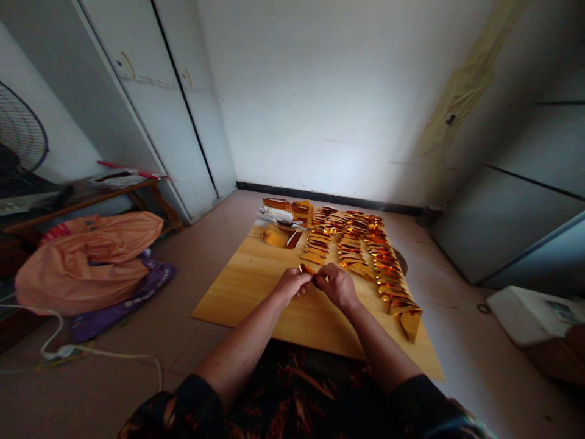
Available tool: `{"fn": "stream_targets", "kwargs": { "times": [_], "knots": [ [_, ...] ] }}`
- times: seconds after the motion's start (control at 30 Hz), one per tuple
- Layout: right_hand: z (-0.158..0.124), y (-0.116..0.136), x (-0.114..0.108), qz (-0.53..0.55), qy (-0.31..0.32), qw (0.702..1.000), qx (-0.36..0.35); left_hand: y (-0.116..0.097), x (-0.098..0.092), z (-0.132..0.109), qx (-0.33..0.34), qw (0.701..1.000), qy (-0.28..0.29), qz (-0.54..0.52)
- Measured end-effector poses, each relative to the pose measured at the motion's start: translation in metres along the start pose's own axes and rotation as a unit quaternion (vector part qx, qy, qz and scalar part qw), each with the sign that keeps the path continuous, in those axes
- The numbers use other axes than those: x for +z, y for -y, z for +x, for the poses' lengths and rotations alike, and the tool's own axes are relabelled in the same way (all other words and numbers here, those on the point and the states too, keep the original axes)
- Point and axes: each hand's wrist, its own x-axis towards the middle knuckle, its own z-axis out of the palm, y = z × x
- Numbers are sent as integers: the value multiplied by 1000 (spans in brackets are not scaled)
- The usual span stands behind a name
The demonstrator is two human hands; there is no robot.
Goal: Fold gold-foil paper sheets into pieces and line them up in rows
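Note:
Between my two hands is a small piece of shiny gold foil paper (307,269), mostly covered by fingers. My left hand (292,285) pinches its left side, and my right hand (336,285) has its fingers closed on the right side. Both hands are over the near middle of a wooden board (242,274). Just beyond them, folded gold foil pieces (351,247) lie overlapped in several rows, the right row reaching down to a larger folded piece (410,323). A flat stack of gold foil sheets (275,235) rests at the board's far left.
A white roll-like bundle (275,214) lies behind the sheets. On the floor at left are an orange sack (91,256), a purple bag (123,299) and a white cable (114,353). A white box (530,314) stands right; a wall (315,91) rises behind.

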Motion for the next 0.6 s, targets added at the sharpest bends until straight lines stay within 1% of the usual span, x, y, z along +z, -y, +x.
{"fn": "stream_targets", "kwargs": {
  "times": [0.07, 0.17, 0.37, 0.47, 0.6],
  "knots": [
    [-1, 1, -1, -5, 13, 1000, 2, 2, 0, 2, -6, 1000, -13, -8],
    [0, 1, -1, 9, 34, 999, 18, 6, 1, 3, 1, 999, -24, -23],
    [2, -2, 7, 56, 32, 998, 28, 10, 3, 3, 12, 999, 12, -30],
    [3, -7, 10, 86, 32, 995, 34, 11, 0, 3, 10, 999, 34, -32],
    [2, -11, 13, 120, 46, 990, 62, 14, -4, 5, 18, 997, 65, -22]
  ]
}}
